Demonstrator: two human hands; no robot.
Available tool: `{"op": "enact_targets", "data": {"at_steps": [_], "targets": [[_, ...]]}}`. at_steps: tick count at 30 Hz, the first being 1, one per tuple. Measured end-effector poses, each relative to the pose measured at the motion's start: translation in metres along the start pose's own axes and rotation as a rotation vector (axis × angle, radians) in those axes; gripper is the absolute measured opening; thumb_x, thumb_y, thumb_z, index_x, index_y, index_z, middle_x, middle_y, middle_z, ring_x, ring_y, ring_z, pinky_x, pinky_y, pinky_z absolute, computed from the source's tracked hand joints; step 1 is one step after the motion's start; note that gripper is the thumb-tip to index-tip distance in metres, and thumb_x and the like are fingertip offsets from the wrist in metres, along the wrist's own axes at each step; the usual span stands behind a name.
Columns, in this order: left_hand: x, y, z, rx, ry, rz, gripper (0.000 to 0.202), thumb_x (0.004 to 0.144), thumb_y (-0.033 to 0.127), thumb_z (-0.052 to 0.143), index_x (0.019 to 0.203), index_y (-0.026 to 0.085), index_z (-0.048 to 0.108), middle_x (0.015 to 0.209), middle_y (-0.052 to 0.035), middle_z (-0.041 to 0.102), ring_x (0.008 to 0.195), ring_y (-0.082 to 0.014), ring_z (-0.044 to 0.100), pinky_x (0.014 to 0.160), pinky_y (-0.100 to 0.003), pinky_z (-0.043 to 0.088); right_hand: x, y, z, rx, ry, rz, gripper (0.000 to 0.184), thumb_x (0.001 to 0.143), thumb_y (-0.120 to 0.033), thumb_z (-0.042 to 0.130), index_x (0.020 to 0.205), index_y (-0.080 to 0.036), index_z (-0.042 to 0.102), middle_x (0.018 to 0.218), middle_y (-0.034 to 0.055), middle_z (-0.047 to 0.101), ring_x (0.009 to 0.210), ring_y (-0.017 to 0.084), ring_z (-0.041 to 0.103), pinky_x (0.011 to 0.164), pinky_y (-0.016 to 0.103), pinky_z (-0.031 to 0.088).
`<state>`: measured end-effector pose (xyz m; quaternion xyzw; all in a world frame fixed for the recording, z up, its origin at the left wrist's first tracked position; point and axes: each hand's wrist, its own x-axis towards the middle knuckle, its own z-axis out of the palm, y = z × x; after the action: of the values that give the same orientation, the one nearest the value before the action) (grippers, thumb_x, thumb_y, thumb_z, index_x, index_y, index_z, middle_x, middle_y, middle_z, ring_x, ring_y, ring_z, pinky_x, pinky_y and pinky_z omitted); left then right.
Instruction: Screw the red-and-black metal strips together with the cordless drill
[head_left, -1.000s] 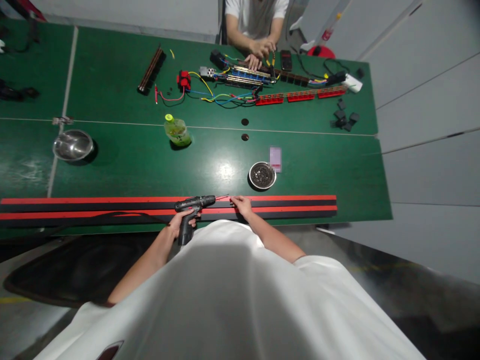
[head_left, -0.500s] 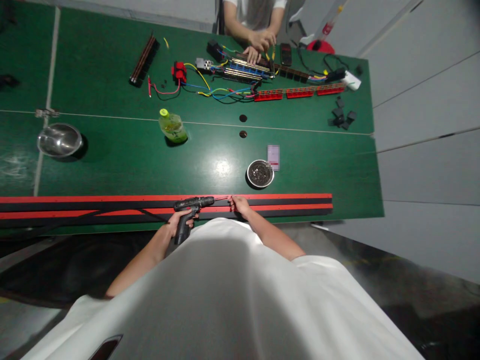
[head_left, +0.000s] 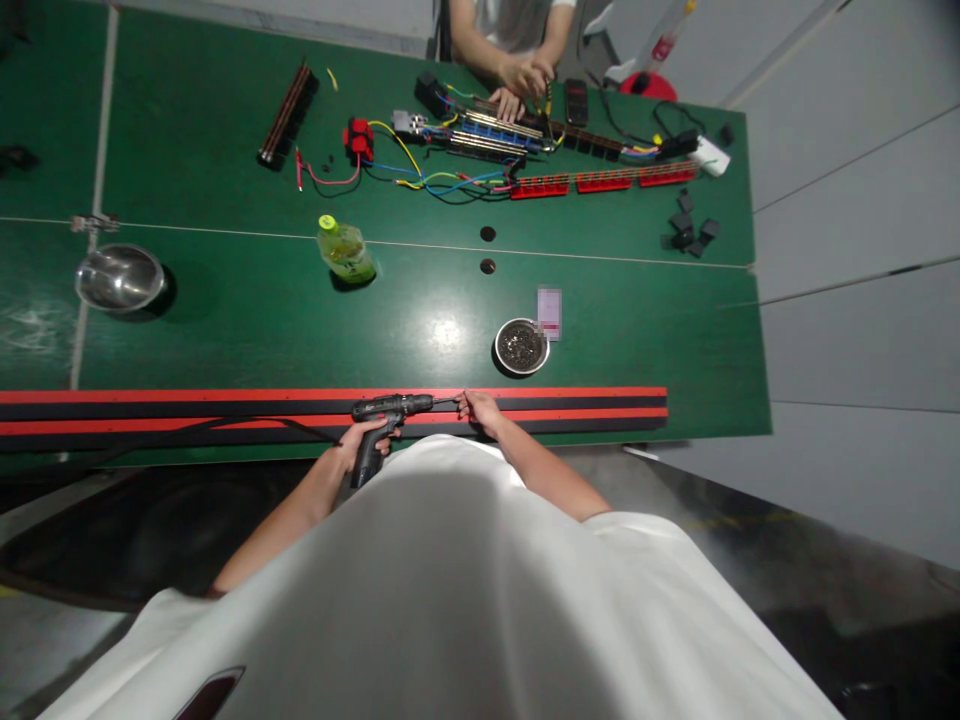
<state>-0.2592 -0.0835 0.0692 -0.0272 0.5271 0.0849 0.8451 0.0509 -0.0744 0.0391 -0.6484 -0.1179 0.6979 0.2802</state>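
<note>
My left hand [head_left: 366, 440] is wrapped round the grip of a black cordless drill [head_left: 390, 407], held level over the near edge of the table with its long bit pointing right. The fingers of my right hand [head_left: 478, 408] are pinched at the tip of that bit; whatever is between them is too small to make out. Beneath both hands run two long red-and-black strips [head_left: 585, 403], lying side by side along the table edge. A metal bowl of small dark pieces [head_left: 523, 347] stands just beyond my right hand.
On the green table [head_left: 247, 320] stand a green-capped bottle [head_left: 345, 252] and a steel bowl [head_left: 120, 278]. Across it, a co-worker's hands [head_left: 517, 90] are at wired bar assemblies [head_left: 495, 140]. Dark blocks [head_left: 694, 230] lie far right. A black cable [head_left: 225, 422] crosses the strips.
The view has shifted very slightly. The drill has moved a touch to the right, and both hands keep their hold.
</note>
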Motion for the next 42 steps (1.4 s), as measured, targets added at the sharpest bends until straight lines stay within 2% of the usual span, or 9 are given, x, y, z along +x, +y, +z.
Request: {"op": "enact_targets", "data": {"at_steps": [4, 11, 17, 27, 36, 42], "targets": [[-0.001, -0.001, 0.001, -0.036, -0.013, 0.007, 0.024, 0.084, 0.036, 0.074, 0.094, 0.015, 0.071, 0.052, 0.0014, 0.051, 0.045, -0.0155, 0.052, 0.044, -0.025, 0.041, 0.0, 0.002, 0.001, -0.006, 0.002, 0.008, 0.035, 0.109, -0.032, 0.058, 0.082, -0.014, 0.071, 0.065, 0.0014, 0.065, 0.05, 0.01, 0.058, 0.048, 0.019, 0.043], [0.0, -0.004, -0.001, -0.048, -0.023, -0.001, 0.022, 0.086, 0.036, 0.072, 0.09, 0.015, 0.07, 0.053, 0.0, 0.052, 0.045, -0.0167, 0.053, 0.043, -0.027, 0.044, 0.002, 0.006, 0.0, -0.012, 0.007, -0.002, 0.028, 0.106, -0.029, 0.062, 0.086, -0.013, 0.073, 0.079, 0.0058, 0.075, 0.052, 0.009, 0.062, 0.047, 0.018, 0.043], [0.001, -0.005, -0.003, -0.029, 0.0, 0.039, 0.023, 0.088, 0.037, 0.07, 0.088, 0.014, 0.071, 0.051, -0.0004, 0.052, 0.044, -0.0163, 0.052, 0.042, -0.026, 0.044, 0.003, 0.009, -0.003, -0.017, -0.013, 0.008, 0.024, 0.106, -0.028, 0.06, 0.093, -0.015, 0.075, 0.091, 0.008, 0.08, 0.056, 0.009, 0.066, 0.041, 0.016, 0.031], [0.007, -0.007, -0.01, -0.013, -0.062, 0.049, 0.028, 0.084, 0.038, 0.077, 0.092, 0.011, 0.074, 0.052, -0.0002, 0.052, 0.047, -0.0175, 0.056, 0.048, -0.026, 0.047, 0.001, 0.015, -0.005, 0.025, -0.027, 0.001, 0.025, 0.105, -0.033, 0.059, 0.095, -0.017, 0.075, 0.105, 0.0086, 0.082, 0.062, 0.008, 0.068, 0.041, 0.016, 0.021], [0.007, -0.008, -0.012, 0.002, -0.06, 0.049, 0.028, 0.085, 0.039, 0.077, 0.092, 0.012, 0.074, 0.052, -0.0003, 0.052, 0.049, -0.0192, 0.06, 0.048, -0.027, 0.048, -0.007, 0.014, -0.004, 0.019, -0.036, 0.024, 0.027, 0.105, -0.037, 0.061, 0.092, -0.017, 0.075, 0.11, 0.0109, 0.082, 0.066, 0.01, 0.07, 0.042, 0.015, 0.024], [0.005, -0.008, -0.013, 0.041, -0.089, 0.074, 0.028, 0.088, 0.04, 0.072, 0.091, 0.013, 0.072, 0.052, -0.0007, 0.051, 0.049, -0.019, 0.057, 0.049, -0.028, 0.049, -0.008, 0.015, -0.003, 0.02, -0.074, 0.006, 0.029, 0.106, -0.04, 0.059, 0.099, -0.017, 0.076, 0.115, 0.0119, 0.081, 0.072, 0.012, 0.073, 0.045, 0.016, 0.028]]}}
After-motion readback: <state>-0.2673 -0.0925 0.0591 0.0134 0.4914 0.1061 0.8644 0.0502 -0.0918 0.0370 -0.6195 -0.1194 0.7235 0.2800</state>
